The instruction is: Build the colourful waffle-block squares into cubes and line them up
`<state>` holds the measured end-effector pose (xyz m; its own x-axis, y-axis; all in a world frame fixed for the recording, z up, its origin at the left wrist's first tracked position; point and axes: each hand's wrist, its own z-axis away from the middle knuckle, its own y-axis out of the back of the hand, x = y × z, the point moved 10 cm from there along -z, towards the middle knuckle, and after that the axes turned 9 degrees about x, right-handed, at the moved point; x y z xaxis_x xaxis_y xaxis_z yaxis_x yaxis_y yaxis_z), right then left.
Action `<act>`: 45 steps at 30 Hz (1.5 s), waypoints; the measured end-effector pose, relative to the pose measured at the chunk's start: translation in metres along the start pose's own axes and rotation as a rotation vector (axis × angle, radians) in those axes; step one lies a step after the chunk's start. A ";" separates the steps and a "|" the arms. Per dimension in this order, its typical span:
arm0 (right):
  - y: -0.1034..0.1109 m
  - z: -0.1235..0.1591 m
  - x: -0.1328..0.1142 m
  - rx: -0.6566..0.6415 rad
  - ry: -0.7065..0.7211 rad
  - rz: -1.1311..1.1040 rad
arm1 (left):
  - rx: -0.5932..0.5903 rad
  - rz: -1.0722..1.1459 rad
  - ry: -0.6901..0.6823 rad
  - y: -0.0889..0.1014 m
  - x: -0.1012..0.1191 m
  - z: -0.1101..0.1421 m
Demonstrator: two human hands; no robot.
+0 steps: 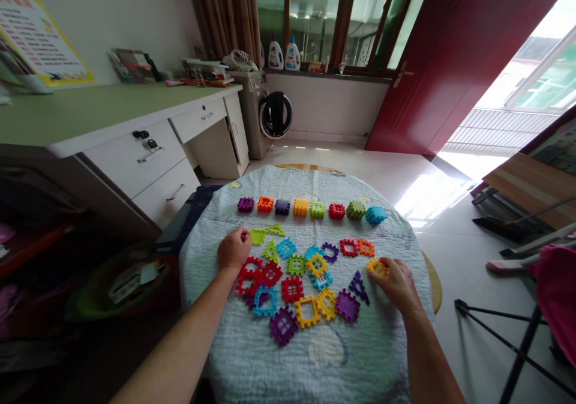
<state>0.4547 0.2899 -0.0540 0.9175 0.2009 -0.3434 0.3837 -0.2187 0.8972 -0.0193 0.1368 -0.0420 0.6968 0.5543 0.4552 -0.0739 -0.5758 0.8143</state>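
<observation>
Round table under a pale blue cloth (378,356), all parts sit on it. Right hand (396,281) at the right side of the spread, thumb and fingers pinched nearly together on a yellow piece (377,266), which sits on the hand's left side, partly covered by the fingers. Left hand (234,248) at the left side, fingers curled in, can't tell if it has hold of anything; lime square (258,236) just beside its fingertips, contact unclear. Row of eight toothed blocks (300,207) runs across the far side, beyond both hands. Loose pieces lie between the hands: red cluster (271,273) near the left wrist, purple square (348,305) toward the right hand, purple triangle (359,287) closer to it
</observation>
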 end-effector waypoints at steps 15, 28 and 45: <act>-0.016 0.048 -0.183 -0.045 0.270 -0.079 | -0.015 0.025 0.019 0.002 0.000 0.001; -0.019 0.041 -0.195 -0.058 0.332 -0.033 | -0.004 0.037 -0.002 0.003 0.001 0.001; -0.080 -0.120 -0.285 -0.263 0.469 -0.009 | -0.028 0.027 0.013 0.003 0.002 0.000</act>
<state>0.1499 0.3652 0.0053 0.7458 0.6196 -0.2446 0.2969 0.0195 0.9547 -0.0182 0.1362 -0.0389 0.6850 0.5466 0.4816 -0.1128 -0.5735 0.8114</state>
